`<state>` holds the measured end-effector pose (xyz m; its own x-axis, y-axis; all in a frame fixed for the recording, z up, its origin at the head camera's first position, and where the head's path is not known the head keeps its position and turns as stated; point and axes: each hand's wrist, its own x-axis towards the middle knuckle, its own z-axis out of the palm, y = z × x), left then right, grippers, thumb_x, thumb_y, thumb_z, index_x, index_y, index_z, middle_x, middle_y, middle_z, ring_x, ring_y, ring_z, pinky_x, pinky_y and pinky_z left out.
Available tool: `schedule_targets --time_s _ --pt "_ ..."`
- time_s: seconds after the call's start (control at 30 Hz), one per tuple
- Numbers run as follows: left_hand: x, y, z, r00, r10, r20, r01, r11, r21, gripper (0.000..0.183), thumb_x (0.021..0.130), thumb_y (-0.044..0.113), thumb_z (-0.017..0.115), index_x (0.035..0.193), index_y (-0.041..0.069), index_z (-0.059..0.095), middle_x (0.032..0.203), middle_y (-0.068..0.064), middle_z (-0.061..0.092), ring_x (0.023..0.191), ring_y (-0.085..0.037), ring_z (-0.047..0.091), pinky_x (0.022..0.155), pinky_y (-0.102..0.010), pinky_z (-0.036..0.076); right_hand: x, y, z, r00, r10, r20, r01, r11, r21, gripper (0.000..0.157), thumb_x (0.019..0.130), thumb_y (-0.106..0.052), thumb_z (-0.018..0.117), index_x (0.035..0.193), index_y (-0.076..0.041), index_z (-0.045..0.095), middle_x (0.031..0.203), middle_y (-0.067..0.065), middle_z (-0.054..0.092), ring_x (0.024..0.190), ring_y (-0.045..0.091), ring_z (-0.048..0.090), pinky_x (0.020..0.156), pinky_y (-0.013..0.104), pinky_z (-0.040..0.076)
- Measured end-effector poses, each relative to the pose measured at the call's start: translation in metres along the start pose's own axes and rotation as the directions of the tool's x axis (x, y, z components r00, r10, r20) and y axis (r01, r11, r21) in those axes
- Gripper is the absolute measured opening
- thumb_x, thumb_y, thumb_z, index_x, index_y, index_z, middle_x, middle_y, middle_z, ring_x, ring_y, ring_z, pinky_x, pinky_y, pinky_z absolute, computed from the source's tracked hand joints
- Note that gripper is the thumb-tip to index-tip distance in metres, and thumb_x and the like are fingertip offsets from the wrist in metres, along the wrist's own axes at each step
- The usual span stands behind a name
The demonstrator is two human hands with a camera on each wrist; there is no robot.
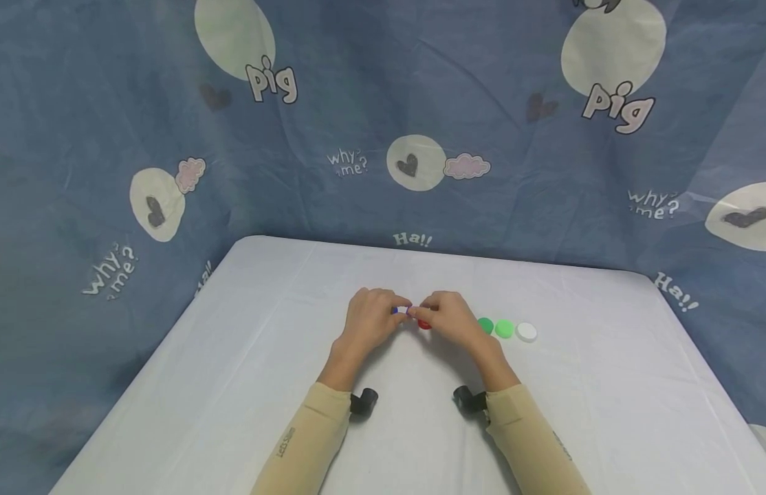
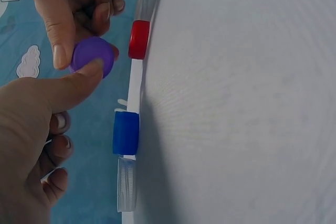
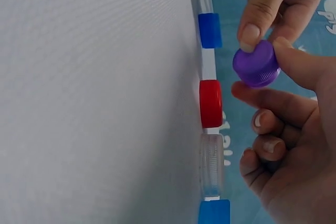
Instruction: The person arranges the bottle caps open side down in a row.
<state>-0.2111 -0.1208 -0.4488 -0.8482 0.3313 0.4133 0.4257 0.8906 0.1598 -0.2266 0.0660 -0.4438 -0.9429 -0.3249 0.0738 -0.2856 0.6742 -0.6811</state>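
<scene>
Between my two hands is a purple bottle cap (image 2: 86,53), raised above the table. In the head view, my left hand (image 1: 369,320) meets it from the left and my right hand (image 1: 452,317) from the right. The left thumb lies across the cap's flat face in the left wrist view. Thumb and index finger of the right hand grip its edge in the right wrist view. Just beyond the cap, a red cap (image 3: 211,104) stands on the white table, with a blue cap (image 2: 126,133) to its left. The hands partly cover this row.
A clear cap (image 3: 212,165) is beside the red one. Farther right lie a dark green cap (image 1: 485,326), a light green cap (image 1: 504,329) and a white cap (image 1: 527,332). The white-covered table (image 1: 234,385) ends at a patterned blue curtain (image 1: 333,103).
</scene>
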Motion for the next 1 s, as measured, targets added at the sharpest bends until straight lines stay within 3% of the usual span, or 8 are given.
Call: schedule_targets --time_s 0.23,0.5,0.7,0.83,1.0 --pt "-0.0002 -0.0008 -0.0030 0.998 -0.054 0.033 0.055 0.997 -0.052 0.022 0.081 0.038 0.081 0.101 0.030 0.080 0.079 0.008 0.075 0.063 -0.006 0.055 0.065 -0.027 0.045 -0.0004 -0.0021 -0.0034 0.997 -0.058 -0.052 0.057 0.998 -0.019 0.024 0.085 -0.038 0.077 0.093 -0.015 0.081 0.076 -0.001 0.066 0.069 0.014 0.052 0.062 0.028 0.041" --pt "-0.0009 -0.0031 -0.0030 0.989 -0.130 0.067 0.137 0.984 -0.118 0.022 0.083 0.036 0.079 0.104 0.029 0.080 0.093 0.007 0.078 0.068 -0.008 0.055 0.064 -0.026 0.047 -0.0010 -0.0015 -0.0052 0.989 -0.136 -0.054 0.133 0.990 -0.046 0.018 0.085 -0.014 0.074 0.101 -0.008 0.079 0.065 0.001 0.048 0.062 0.014 0.041 0.058 0.027 0.035" --pt "-0.0003 -0.0042 -0.0025 0.992 -0.116 0.054 0.122 0.984 -0.127 0.021 0.084 0.036 0.078 0.104 0.028 0.080 0.093 0.007 0.078 0.064 -0.009 0.052 0.062 -0.026 0.044 -0.0009 -0.0010 -0.0057 0.988 -0.140 -0.057 0.137 0.989 -0.057 0.019 0.085 -0.012 0.073 0.102 -0.006 0.079 0.066 0.002 0.051 0.062 0.014 0.042 0.057 0.027 0.036" --pt "0.0005 -0.0038 -0.0030 0.992 -0.112 0.063 0.119 0.985 -0.123 0.026 0.083 0.039 0.079 0.107 0.028 0.079 0.083 0.007 0.076 0.062 -0.009 0.049 0.059 -0.026 0.040 -0.0006 -0.0001 -0.0057 0.989 -0.132 -0.062 0.130 0.991 -0.036 0.017 0.085 -0.014 0.074 0.099 -0.006 0.079 0.068 0.002 0.055 0.064 0.014 0.045 0.058 0.027 0.038" --pt "0.0004 -0.0032 -0.0038 0.993 -0.085 0.086 0.093 0.992 -0.086 0.033 0.081 0.040 0.080 0.113 0.028 0.077 0.068 0.009 0.065 0.060 -0.009 0.047 0.055 -0.024 0.036 -0.0011 0.0005 -0.0066 0.997 -0.057 -0.051 0.059 0.997 0.042 0.017 0.086 -0.021 0.072 0.095 -0.009 0.079 0.084 0.003 0.071 0.082 0.018 0.063 0.076 0.034 0.052"
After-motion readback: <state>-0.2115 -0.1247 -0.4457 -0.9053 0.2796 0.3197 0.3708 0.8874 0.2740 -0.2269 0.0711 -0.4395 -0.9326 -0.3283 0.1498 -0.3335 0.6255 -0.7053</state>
